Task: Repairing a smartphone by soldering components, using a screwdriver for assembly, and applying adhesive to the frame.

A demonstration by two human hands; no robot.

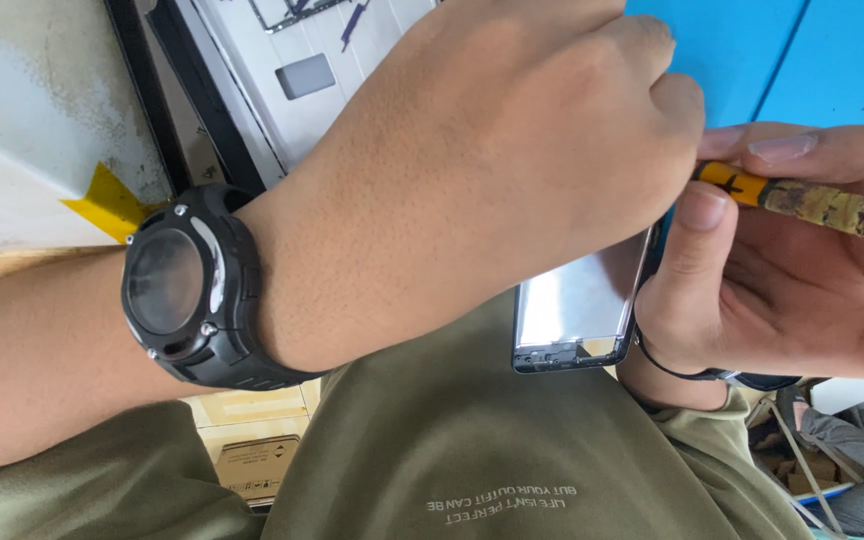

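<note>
Hands (697, 215) grip, seemingly, a screwdriver (812, 203) over a phone (577, 315).

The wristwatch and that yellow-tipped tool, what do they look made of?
The wristwatch looks like matte black plastic or rubber with small metal screws and a glossy, reflective face. The tool seems to have a hard yellow plastic end and a mottled, printed-looking handle; its material is unclear.
</note>
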